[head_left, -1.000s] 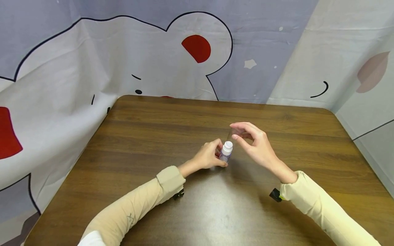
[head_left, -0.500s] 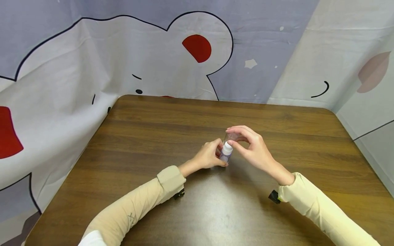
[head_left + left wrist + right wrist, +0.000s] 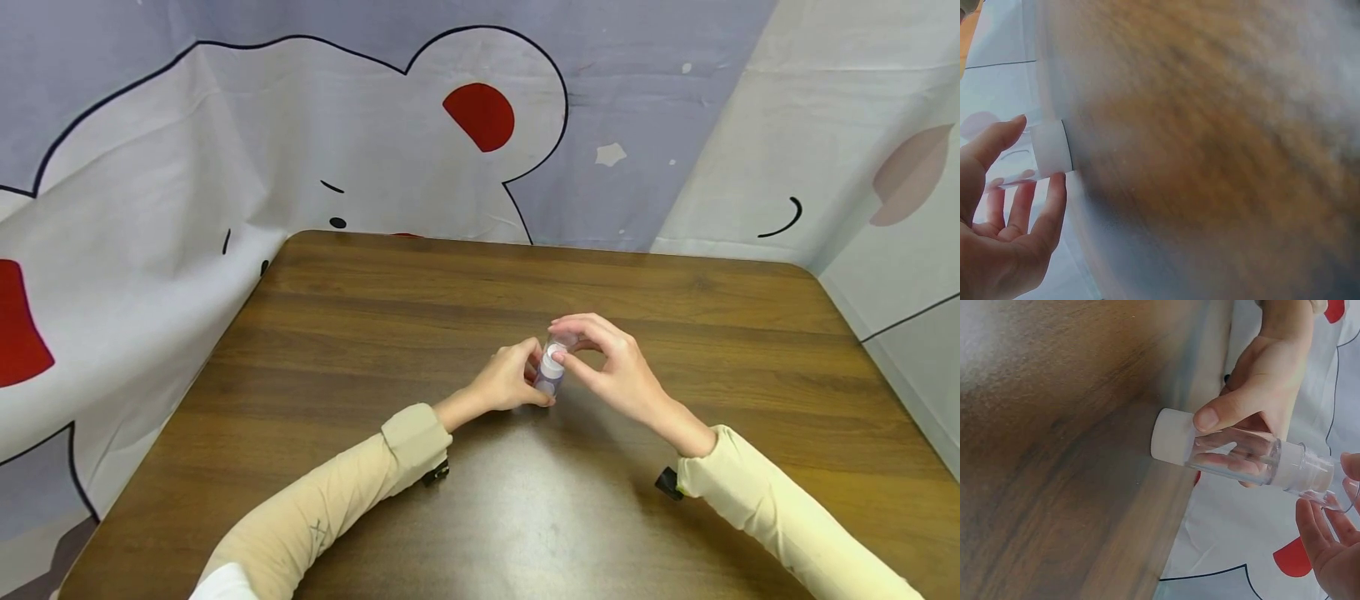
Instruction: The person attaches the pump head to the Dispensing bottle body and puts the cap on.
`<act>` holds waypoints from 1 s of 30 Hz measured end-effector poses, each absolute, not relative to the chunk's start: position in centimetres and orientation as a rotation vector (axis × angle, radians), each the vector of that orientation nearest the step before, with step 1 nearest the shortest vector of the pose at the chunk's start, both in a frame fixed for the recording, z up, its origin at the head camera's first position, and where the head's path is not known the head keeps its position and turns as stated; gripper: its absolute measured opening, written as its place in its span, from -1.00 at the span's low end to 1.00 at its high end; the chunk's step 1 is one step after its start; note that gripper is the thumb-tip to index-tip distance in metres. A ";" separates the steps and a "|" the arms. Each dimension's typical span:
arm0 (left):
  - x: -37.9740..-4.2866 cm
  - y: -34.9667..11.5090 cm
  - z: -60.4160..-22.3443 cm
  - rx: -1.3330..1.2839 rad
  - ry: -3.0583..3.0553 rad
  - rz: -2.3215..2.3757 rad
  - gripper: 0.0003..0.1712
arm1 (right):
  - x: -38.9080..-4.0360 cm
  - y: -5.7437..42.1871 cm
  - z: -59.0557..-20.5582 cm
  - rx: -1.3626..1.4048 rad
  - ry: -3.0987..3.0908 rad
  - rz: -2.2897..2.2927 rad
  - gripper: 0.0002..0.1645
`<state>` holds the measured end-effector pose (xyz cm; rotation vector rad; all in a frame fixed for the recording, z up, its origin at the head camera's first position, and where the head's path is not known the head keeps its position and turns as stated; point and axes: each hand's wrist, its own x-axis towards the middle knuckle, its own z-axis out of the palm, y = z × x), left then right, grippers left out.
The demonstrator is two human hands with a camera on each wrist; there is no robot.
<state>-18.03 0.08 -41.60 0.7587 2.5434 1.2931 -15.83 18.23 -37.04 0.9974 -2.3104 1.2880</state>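
A clear plastic pump bottle (image 3: 1235, 453) with a white base (image 3: 1171, 436) and a white pump top (image 3: 1300, 467) stands upright, its base right at the tabletop. My left hand (image 3: 508, 382) grips its lower body, thumb on the near side and fingers behind. In the left wrist view, the thumb and fingers of that hand (image 3: 1007, 231) lie around the bottle just above the white base (image 3: 1051, 148). A clear cap (image 3: 1349, 495) is pinched between the thumb and fingers of my right hand (image 3: 618, 371). It sits over the pump top, which shows through it.
The brown wooden table (image 3: 390, 317) extends around both hands. A printed cloth (image 3: 637, 108) with cartoon shapes hangs behind the table and along its sides. Black devices (image 3: 437, 472) sit at the wrists, under the beige sleeves (image 3: 337, 492).
My right hand has moved left and down, bringing the clear cap from above and right of the bottle onto its pump top. The left hand and the bottle stay in place.
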 end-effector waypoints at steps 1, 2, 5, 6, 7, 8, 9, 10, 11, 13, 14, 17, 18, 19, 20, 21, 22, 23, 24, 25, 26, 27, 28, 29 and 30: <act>-18.0 0.1 -41.6 0.763 2.545 1.294 -0.47 | -15.8 18.3 -37.1 0.999 -2.311 1.283 -0.64; -18.0 0.1 -41.7 0.767 2.547 1.293 -0.47 | -15.8 18.3 -37.2 1.001 -2.312 1.279 -0.64; -18.1 0.1 -41.7 0.776 2.554 1.292 -0.47 | -15.8 18.3 -37.4 1.000 -2.314 1.271 -0.64; -18.1 0.1 -41.7 0.778 2.554 1.292 -0.48 | -15.8 18.3 -37.4 1.001 -2.313 1.267 -0.64; -18.1 0.1 -41.7 0.780 2.553 1.293 -0.48 | -15.7 18.3 -37.5 1.003 -2.309 1.266 -0.64; -18.1 0.1 -41.8 0.780 2.552 1.293 -0.48 | -15.7 18.3 -37.5 1.003 -2.308 1.266 -0.64; -18.1 0.1 -41.8 0.781 2.552 1.294 -0.48 | -15.7 18.3 -37.6 1.005 -2.305 1.265 -0.64; -18.1 0.1 -41.8 0.781 2.550 1.295 -0.48 | -15.7 18.3 -37.6 1.007 -2.305 1.264 -0.65; -18.1 0.1 -41.8 0.781 2.550 1.294 -0.48 | -15.7 18.3 -37.7 1.009 -2.307 1.263 -0.65; -18.1 0.0 -41.8 0.779 2.550 1.293 -0.48 | -15.6 18.3 -37.7 1.013 -2.309 1.261 -0.64; -18.1 0.0 -41.8 0.779 2.550 1.290 -0.49 | -15.6 18.3 -37.8 1.014 -2.313 1.260 -0.64; -18.1 0.0 -41.8 0.780 2.555 1.283 -0.49 | -15.6 18.3 -37.9 1.018 -2.316 1.258 -0.65; -18.1 0.0 -41.8 0.781 2.556 1.281 -0.49 | -15.6 18.3 -37.9 1.019 -2.315 1.254 -0.64; -18.1 0.0 -41.8 0.784 2.557 1.280 -0.49 | -15.6 18.3 -38.0 1.019 -2.315 1.251 -0.64; -18.1 0.0 -41.8 0.784 2.557 1.279 -0.49 | -15.6 18.3 -38.0 1.021 -2.313 1.246 -0.64; -18.1 0.0 -41.8 0.785 2.557 1.280 -0.49 | -15.6 18.3 -38.1 1.022 -2.312 1.244 -0.64; -18.1 0.0 -41.8 0.784 2.556 1.282 -0.49 | -15.6 18.3 -38.1 1.023 -2.312 1.241 -0.64; -18.0 0.0 -41.7 0.783 2.554 1.284 -0.49 | -15.6 18.3 -38.1 1.025 -2.312 1.236 -0.64; -18.0 0.0 -41.8 0.782 2.552 1.288 -0.49 | -15.6 18.3 -38.2 1.028 -2.312 1.232 -0.63; -18.0 0.0 -41.8 0.781 2.550 1.290 -0.49 | -15.6 18.3 -38.2 1.029 -2.315 1.230 -0.63; -18.0 0.0 -41.8 0.780 2.549 1.292 -0.49 | -15.6 18.3 -38.3 1.029 -2.318 1.227 -0.63; -18.0 -0.1 -41.8 0.780 2.548 1.294 -0.49 | -15.6 18.3 -38.3 1.029 -2.320 1.224 -0.63; -18.0 -0.1 -41.8 0.781 2.548 1.294 -0.49 | -15.6 18.3 -38.4 1.029 -2.323 1.219 -0.62; -18.0 -0.1 -41.8 0.782 2.548 1.295 -0.49 | -15.6 18.3 -38.5 1.028 -2.323 1.217 -0.62; -18.1 -0.1 -41.8 0.783 2.549 1.297 -0.49 | -15.5 18.3 -38.5 1.024 -2.324 1.217 -0.62</act>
